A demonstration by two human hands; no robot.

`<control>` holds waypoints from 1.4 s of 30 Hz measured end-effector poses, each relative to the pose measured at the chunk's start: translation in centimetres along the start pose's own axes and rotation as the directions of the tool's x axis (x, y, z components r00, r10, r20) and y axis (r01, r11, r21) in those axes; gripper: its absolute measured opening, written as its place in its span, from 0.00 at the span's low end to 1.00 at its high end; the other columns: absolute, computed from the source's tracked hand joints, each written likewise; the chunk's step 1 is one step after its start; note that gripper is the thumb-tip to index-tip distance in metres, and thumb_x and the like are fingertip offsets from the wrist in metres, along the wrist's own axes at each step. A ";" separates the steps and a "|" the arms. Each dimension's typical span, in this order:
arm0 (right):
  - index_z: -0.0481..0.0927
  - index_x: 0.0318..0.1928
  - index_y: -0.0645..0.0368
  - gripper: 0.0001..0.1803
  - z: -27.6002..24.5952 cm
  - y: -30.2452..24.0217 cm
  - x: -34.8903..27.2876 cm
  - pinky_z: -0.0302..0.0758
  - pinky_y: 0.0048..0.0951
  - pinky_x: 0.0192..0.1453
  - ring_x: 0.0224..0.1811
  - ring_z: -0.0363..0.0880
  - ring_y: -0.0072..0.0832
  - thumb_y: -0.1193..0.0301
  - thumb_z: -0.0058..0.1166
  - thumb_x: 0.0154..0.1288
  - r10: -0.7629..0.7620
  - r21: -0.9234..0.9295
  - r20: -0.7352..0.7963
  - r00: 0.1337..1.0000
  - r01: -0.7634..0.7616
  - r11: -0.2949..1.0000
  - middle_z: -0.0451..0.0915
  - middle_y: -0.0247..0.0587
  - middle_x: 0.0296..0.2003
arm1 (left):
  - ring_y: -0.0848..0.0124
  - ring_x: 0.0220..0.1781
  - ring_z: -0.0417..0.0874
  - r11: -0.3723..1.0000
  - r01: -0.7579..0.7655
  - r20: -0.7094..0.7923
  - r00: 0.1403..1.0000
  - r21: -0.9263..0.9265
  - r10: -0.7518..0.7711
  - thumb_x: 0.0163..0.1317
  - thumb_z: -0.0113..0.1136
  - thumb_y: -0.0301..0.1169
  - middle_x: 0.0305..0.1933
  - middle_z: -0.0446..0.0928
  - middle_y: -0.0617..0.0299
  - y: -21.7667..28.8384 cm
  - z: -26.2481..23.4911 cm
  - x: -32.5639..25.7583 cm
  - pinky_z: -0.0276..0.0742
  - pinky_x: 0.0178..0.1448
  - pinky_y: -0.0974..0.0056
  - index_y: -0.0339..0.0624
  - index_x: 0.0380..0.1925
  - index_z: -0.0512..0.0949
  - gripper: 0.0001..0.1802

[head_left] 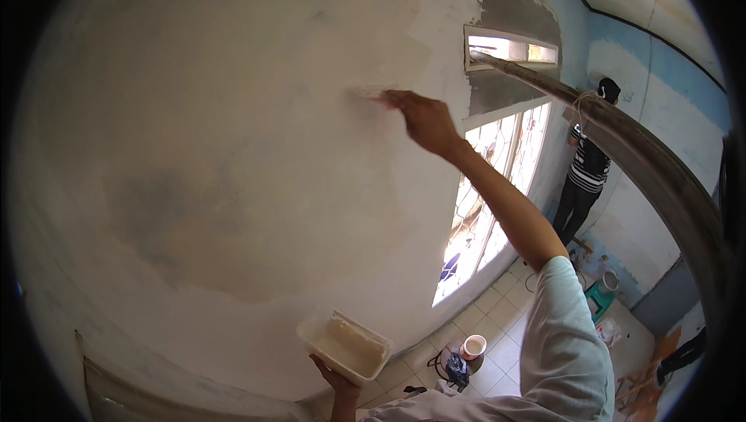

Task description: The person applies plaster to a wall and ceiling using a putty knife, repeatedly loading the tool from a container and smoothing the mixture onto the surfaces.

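My right hand (423, 120) is stretched up to the wall (256, 111), its fingers closed round a thin, pale-edged tool (374, 95). The tool touches or almost touches the wall; blur hides its exact kind. Low against the wall, my left hand (339, 379) grips a rectangular white plastic tub (351, 344) from below. Some creamy, off-white paste or paint coats the inside of the tub. The wall around my right hand is patchy, with beige, white and grey smears.
A dark pole (622, 119) slants across the right side. Below a small vent opening stands a barred window (497, 181). In the far corner a person (589, 169) works at the other wall. On the tiled floor are a white bucket (472, 347) and a green stool (597, 301).
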State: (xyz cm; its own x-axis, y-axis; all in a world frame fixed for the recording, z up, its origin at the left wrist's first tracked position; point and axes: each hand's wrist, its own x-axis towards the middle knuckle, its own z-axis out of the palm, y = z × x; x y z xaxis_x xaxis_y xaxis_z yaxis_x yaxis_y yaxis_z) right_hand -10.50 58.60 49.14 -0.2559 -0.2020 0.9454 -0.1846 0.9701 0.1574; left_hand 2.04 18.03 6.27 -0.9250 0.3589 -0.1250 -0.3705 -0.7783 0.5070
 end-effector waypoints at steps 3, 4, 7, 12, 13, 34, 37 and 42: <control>0.82 0.55 0.52 0.17 -4.0 3.1 5.6 0.82 0.42 0.50 0.48 0.84 0.45 0.77 0.49 0.70 0.113 0.042 -0.201 0.973 -0.106 0.993 0.84 0.45 0.49 | 0.63 0.73 0.66 0.996 0.000 0.080 0.997 -0.086 0.007 0.70 0.33 0.72 0.74 0.62 0.64 -0.2 -0.2 0.1 0.63 0.76 0.53 0.55 0.74 0.59 0.44; 0.82 0.56 0.52 0.16 -5.6 4.4 8.9 0.81 0.44 0.48 0.47 0.84 0.47 0.76 0.49 0.71 0.124 -0.017 -0.294 0.948 -0.135 0.991 0.84 0.48 0.48 | 0.63 0.73 0.65 0.994 0.027 0.100 0.995 -0.106 -0.016 0.70 0.33 0.72 0.74 0.62 0.63 -0.2 0.3 0.1 0.63 0.76 0.53 0.55 0.74 0.59 0.44; 0.82 0.56 0.50 0.18 -7.0 9.2 17.4 0.80 0.46 0.49 0.45 0.84 0.49 0.76 0.49 0.69 0.027 -0.168 -0.363 0.932 -0.093 0.981 0.84 0.49 0.45 | 0.62 0.74 0.65 0.995 0.038 0.125 0.992 -0.088 -0.027 0.70 0.33 0.72 0.74 0.62 0.63 -0.7 -1.7 0.7 0.63 0.76 0.53 0.55 0.75 0.58 0.45; 0.76 0.65 0.45 0.27 0.9 9.8 15.4 0.82 0.45 0.45 0.52 0.83 0.42 0.75 0.51 0.65 0.082 -0.368 -0.080 0.993 -0.106 0.924 0.79 0.44 0.56 | 0.61 0.73 0.66 0.990 0.048 0.028 0.999 -0.136 -0.045 0.70 0.33 0.72 0.74 0.63 0.64 -1.3 -1.4 0.3 0.63 0.76 0.53 0.55 0.75 0.58 0.45; 0.75 0.65 0.49 0.28 1.9 9.1 14.0 0.83 0.45 0.41 0.50 0.84 0.43 0.77 0.51 0.64 0.079 -0.326 -0.176 0.981 -0.134 0.936 0.79 0.44 0.57 | 0.61 0.73 0.66 0.993 0.009 0.052 0.999 -0.120 -0.002 0.70 0.33 0.72 0.74 0.63 0.65 -1.2 2.2 -0.5 0.63 0.76 0.53 0.54 0.75 0.59 0.45; 0.80 0.54 0.51 0.19 -2.9 11.6 19.3 0.79 0.47 0.44 0.45 0.83 0.47 0.78 0.49 0.63 0.038 -0.328 -0.226 0.973 -0.113 0.938 0.82 0.46 0.42 | 0.60 0.72 0.67 0.988 0.062 0.068 0.996 -0.141 -0.053 0.70 0.34 0.71 0.73 0.65 0.64 -0.5 2.4 1.5 0.65 0.74 0.50 0.56 0.74 0.61 0.43; 0.80 0.53 0.50 0.17 0.4 8.2 13.0 0.80 0.47 0.43 0.44 0.83 0.46 0.77 0.49 0.66 0.002 -0.191 -0.195 0.981 -0.040 0.981 0.81 0.43 0.43 | 0.58 0.71 0.68 0.983 0.058 0.067 0.997 -0.172 -0.047 0.70 0.35 0.72 0.73 0.65 0.63 -1.6 1.5 1.8 0.67 0.73 0.47 0.57 0.73 0.62 0.43; 0.79 0.60 0.53 0.28 1.8 0.6 0.1 0.84 0.40 0.43 0.45 0.85 0.44 0.86 0.49 0.58 0.031 0.009 0.020 0.999 -0.031 0.999 0.83 0.41 0.48 | 0.60 0.71 0.68 0.992 0.049 0.078 0.996 -0.120 -0.040 0.70 0.34 0.72 0.73 0.65 0.62 -0.8 1.8 2.0 0.65 0.74 0.54 0.55 0.74 0.61 0.44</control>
State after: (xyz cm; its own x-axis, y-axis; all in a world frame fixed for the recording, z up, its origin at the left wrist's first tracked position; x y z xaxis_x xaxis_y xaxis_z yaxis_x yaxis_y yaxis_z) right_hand -12.35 58.88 48.83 -0.2802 -0.1743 0.9440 -0.1852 0.9747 0.1250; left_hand 0.62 20.33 7.16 -0.9002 0.4283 -0.0784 -0.4226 -0.8161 0.3943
